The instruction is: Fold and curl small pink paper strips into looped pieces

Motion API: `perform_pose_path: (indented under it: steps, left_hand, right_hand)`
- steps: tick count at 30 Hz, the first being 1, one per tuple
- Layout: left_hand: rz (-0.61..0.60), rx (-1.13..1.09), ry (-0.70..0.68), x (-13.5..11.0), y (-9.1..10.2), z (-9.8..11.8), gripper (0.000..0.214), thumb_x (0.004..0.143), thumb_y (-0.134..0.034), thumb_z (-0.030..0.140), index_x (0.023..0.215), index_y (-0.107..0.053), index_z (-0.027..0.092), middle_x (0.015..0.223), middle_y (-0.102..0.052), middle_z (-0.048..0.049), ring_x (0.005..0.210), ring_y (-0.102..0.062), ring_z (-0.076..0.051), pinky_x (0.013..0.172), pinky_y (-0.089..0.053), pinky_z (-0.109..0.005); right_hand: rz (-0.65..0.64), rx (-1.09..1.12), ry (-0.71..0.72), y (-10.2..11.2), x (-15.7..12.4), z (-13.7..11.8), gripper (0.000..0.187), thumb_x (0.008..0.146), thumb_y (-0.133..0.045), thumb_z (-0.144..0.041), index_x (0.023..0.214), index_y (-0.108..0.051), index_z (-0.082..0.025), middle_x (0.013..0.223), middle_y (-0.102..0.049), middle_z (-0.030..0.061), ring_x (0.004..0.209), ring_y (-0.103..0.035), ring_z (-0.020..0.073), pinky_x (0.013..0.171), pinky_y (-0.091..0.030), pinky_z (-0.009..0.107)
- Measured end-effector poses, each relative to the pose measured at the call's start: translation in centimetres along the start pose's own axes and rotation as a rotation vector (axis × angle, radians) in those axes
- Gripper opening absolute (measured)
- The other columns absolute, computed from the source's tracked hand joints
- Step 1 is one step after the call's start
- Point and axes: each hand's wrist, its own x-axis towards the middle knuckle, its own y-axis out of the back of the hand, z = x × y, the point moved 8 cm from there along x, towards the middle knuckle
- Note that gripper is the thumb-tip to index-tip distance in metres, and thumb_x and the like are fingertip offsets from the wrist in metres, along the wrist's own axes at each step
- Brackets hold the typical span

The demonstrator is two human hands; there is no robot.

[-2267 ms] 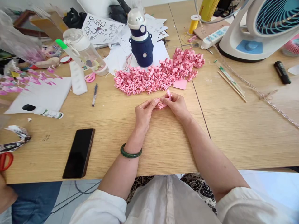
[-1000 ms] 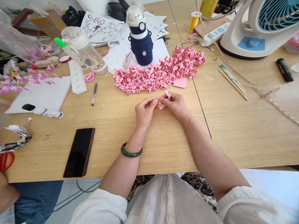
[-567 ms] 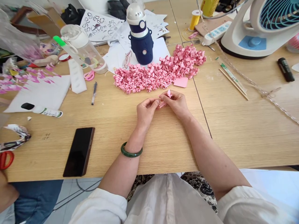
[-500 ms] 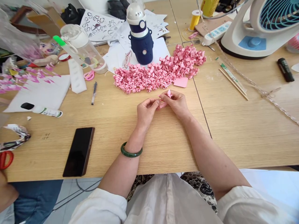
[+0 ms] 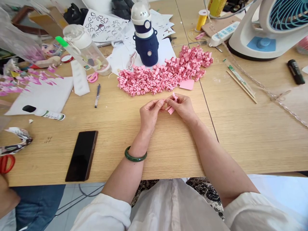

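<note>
Both my hands meet over the table (image 5: 173, 144), just in front of a long heap of curled pink paper pieces (image 5: 149, 80). In the fingertips of my right hand (image 5: 184, 107) is a pink paper strip (image 5: 171, 110), cut into narrow fringes, with a curled end standing above the thumb. My left hand (image 5: 149, 115) pinches at the strip's left side, its thumb and index finger pressed together; what exactly lies between them is largely hidden. A flat pink paper piece (image 5: 187, 84) rests at the heap's front right edge.
A navy bottle (image 5: 146, 48) stands behind the heap, and a clear bottle (image 5: 88, 51) left of it. A phone (image 5: 81, 156) lies front left. To the right are wooden sticks (image 5: 242, 86), a twisted cord (image 5: 262, 88) and a fan (image 5: 255, 41). Another person's arm (image 5: 7, 195) shows at lower left.
The pink strip has turned in my fingers; its fringed end now points down toward me. My left hand has shifted slightly left. The heap looks the same.
</note>
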Motion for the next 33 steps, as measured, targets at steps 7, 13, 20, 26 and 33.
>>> perform_pose_path:
  steps: [7, 13, 20, 26, 33]
  left_hand:
    - [0.016, 0.034, -0.012, 0.1, 0.2, 0.0, 0.023, 0.070, -0.089, 0.038, 0.078, -0.080, 0.018, 0.070, -0.074, -0.0002, 0.065, -0.065, -0.011, 0.069, -0.057, -0.025]
    - [0.019, 0.044, -0.035, 0.2, 0.3, 0.1, 0.019, 0.071, -0.087, 0.034, 0.078, -0.080, 0.018, 0.068, -0.074, 0.0003, 0.061, -0.065, -0.011, 0.066, -0.056, -0.025]
    - [0.059, 0.170, -0.096, 0.0, 0.6, 0.6, 0.019, 0.078, -0.083, 0.037, 0.081, -0.080, 0.018, 0.071, -0.076, -0.0005, 0.062, -0.067, -0.013, 0.066, -0.055, -0.025]
    - [0.082, 0.249, -0.116, -0.2, 0.8, 1.1, 0.015, 0.080, -0.081, 0.033, 0.077, -0.079, 0.019, 0.070, -0.075, -0.0004, 0.062, -0.067, -0.013, 0.065, -0.054, -0.024]
    - [0.009, 0.143, -0.079, 0.1, 0.5, 0.2, 0.035, 0.086, -0.075, 0.052, 0.085, -0.082, 0.018, 0.081, -0.078, -0.0057, 0.065, -0.068, -0.014, 0.066, -0.058, -0.026]
  right_hand:
    - [-0.036, -0.003, -0.019, -0.3, -0.1, 0.1, 0.047, 0.072, -0.086, -0.060, 0.068, -0.064, -0.019, 0.065, -0.062, -0.0004, 0.061, -0.057, 0.0126, 0.054, -0.049, 0.025]
    - [-0.050, -0.002, -0.033, -0.3, 0.0, 0.2, 0.044, 0.073, -0.086, -0.057, 0.070, -0.065, -0.018, 0.066, -0.063, 0.0000, 0.061, -0.060, 0.0129, 0.053, -0.050, 0.024]
    - [-0.042, 0.012, -0.018, -0.3, -0.1, -0.2, 0.041, 0.073, -0.088, -0.052, 0.074, -0.066, -0.018, 0.073, -0.066, 0.0001, 0.061, -0.060, 0.0113, 0.057, -0.053, 0.025]
    - [-0.057, -0.004, -0.024, -0.5, -0.1, -0.1, 0.040, 0.075, -0.087, -0.052, 0.074, -0.066, -0.018, 0.074, -0.066, 0.0009, 0.061, -0.060, 0.0120, 0.056, -0.053, 0.025]
    - [-0.045, -0.004, -0.018, -0.3, 0.0, -0.1, 0.041, 0.074, -0.087, -0.053, 0.074, -0.066, -0.018, 0.068, -0.064, -0.0010, 0.059, -0.061, 0.0121, 0.054, -0.052, 0.025]
